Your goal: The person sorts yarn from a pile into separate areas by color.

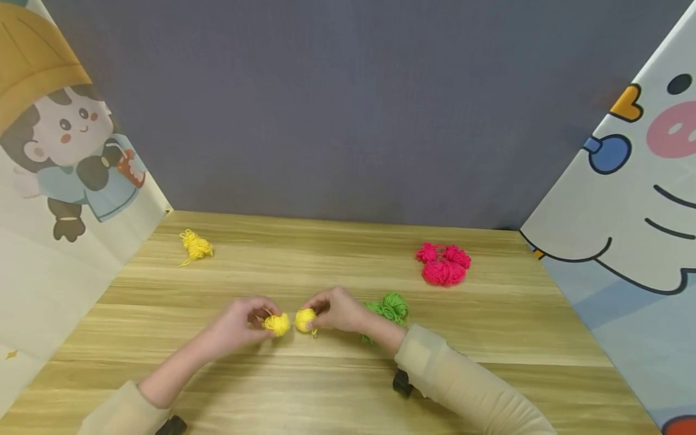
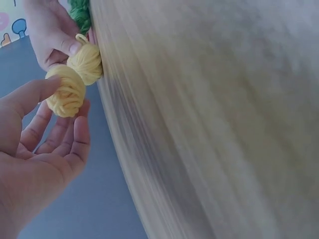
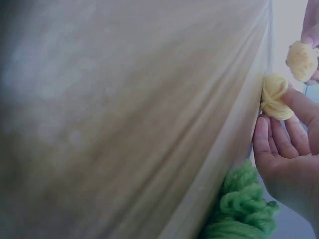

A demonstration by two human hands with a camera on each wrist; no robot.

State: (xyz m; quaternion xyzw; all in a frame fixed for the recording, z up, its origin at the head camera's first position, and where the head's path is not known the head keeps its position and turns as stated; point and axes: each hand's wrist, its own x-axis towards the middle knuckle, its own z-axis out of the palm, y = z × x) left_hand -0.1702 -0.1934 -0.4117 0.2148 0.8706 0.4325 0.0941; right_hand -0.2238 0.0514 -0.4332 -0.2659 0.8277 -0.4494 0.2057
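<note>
Near the middle of the table, my left hand (image 1: 246, 323) pinches a small yellow yarn ball (image 1: 278, 324) between thumb and fingers. Facing it, my right hand (image 1: 339, 311) grips a second yellow yarn ball (image 1: 306, 319) by its right side. A narrow gap parts the two balls in the head view. In the left wrist view the left hand's yarn ball (image 2: 66, 92) overlaps the other one (image 2: 85, 62). The right wrist view shows the right hand's yarn ball (image 3: 275, 97) low at the table surface, with loose strands on it.
Green yarn (image 1: 393, 308) lies beside and partly behind my right forearm. Several pink yarn balls (image 1: 444, 272) sit together at the back right of the wooden table (image 1: 304, 248). Another yellow yarn bundle (image 1: 196, 246) lies at the back left. A grey panel (image 1: 326, 121) stands behind.
</note>
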